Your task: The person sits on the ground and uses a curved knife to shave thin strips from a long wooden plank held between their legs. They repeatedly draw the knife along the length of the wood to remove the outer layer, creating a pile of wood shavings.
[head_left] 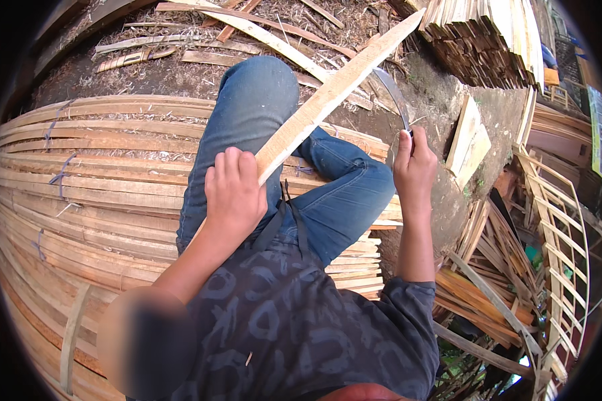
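Observation:
My left hand (pixel 235 190) is closed round the near end of a long pale wooden slat (pixel 334 93). The slat runs up and to the right across my jeans and narrows to a point at its far end. In my right hand (pixel 415 167) is a curved knife (pixel 396 99), its handle mostly hidden by my fingers and its thumb lying along it. The blade curves up and left, its tip close to the slat's right edge; whether they touch, I cannot tell.
Long slats (pixel 100 174), tied in bundles, lie beneath and left of me. Wood shavings and loose strips (pixel 221 40) cover the ground ahead. A tall stack of boards (pixel 481 47) stands far right. Nearer on the right are scrap pieces (pixel 475 294) and a wooden lattice frame (pixel 562 254).

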`<move>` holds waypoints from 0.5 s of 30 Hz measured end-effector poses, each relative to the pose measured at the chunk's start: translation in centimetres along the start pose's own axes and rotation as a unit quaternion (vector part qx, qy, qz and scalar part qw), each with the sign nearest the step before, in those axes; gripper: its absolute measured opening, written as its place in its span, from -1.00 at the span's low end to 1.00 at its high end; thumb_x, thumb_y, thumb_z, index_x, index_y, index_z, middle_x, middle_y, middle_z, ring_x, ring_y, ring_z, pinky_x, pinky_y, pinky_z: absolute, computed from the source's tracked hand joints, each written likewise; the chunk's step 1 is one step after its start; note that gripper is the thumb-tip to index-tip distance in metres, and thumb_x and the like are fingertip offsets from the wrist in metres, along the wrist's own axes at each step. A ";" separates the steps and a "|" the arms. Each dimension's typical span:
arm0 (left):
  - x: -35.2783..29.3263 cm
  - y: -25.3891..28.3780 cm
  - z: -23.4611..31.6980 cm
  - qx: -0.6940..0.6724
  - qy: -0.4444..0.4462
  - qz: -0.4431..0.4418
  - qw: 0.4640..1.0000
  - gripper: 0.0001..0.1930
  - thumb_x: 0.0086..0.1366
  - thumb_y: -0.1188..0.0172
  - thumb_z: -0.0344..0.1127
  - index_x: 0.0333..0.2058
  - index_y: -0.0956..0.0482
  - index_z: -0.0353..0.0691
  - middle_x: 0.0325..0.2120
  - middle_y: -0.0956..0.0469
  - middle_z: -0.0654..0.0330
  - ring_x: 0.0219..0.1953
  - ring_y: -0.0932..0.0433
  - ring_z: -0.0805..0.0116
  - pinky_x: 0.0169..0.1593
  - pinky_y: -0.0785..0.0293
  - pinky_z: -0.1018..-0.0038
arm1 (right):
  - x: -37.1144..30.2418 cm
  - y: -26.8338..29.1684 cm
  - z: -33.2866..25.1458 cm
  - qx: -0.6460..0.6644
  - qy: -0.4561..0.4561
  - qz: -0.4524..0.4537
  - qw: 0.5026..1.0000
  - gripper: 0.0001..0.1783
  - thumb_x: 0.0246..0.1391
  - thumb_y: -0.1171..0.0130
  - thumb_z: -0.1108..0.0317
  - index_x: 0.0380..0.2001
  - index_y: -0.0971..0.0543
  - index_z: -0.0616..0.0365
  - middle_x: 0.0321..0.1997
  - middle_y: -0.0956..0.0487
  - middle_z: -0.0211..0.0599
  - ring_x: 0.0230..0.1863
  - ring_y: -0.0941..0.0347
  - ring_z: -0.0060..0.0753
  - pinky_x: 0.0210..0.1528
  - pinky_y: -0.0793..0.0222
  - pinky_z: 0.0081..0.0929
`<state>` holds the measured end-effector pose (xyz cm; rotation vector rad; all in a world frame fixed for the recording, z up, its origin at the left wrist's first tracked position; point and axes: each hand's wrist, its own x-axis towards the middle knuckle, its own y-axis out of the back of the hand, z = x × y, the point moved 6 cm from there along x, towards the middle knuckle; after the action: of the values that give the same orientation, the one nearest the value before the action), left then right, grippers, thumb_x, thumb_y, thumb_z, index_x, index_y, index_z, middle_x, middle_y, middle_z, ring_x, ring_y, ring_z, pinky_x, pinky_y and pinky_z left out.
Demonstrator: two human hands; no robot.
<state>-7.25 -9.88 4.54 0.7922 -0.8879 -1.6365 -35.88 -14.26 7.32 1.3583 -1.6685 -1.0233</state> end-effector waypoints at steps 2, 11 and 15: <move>0.0 0.0 -0.1 0.003 -0.001 0.000 1.000 -0.73 0.08 -0.20 -0.43 -0.29 -0.30 -0.31 -0.33 -0.30 -0.02 -0.25 -0.35 -0.04 -0.23 -0.26 0.18 | -0.2 -0.1 -2.0 0.009 0.050 -0.009 0.999 -0.83 0.22 -0.11 0.25 -0.28 -0.47 0.13 -0.56 -0.52 -0.09 -0.52 -0.51 0.03 -0.50 -0.36 -0.21; 0.3 -0.1 0.3 0.016 -0.004 0.003 1.000 -0.73 0.09 -0.19 -0.42 -0.28 -0.31 -0.32 -0.33 -0.30 -0.01 -0.25 -0.35 -0.03 -0.24 -0.26 0.17 | 2.4 -1.7 -1.9 -0.175 0.233 -0.004 0.957 -0.73 0.13 -0.17 0.05 -0.37 -0.46 -0.01 -0.60 -0.46 -0.31 -0.59 -0.50 -0.18 -0.62 -0.36 -0.26; 0.3 -0.4 0.3 0.018 -0.008 0.015 1.000 -0.72 0.07 -0.20 -0.42 -0.27 -0.32 -0.32 -0.32 -0.31 0.00 -0.24 -0.36 -0.02 -0.24 -0.26 0.18 | 2.5 -1.4 -1.4 -0.162 0.226 0.016 0.961 -0.73 0.13 -0.17 0.06 -0.35 -0.47 0.00 -0.58 -0.48 -0.30 -0.58 -0.51 -0.18 -0.61 -0.37 -0.25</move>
<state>-7.77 -10.06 4.37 0.7882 -0.9389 -1.6073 -34.50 -17.11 6.78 1.2272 -1.1263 -0.8446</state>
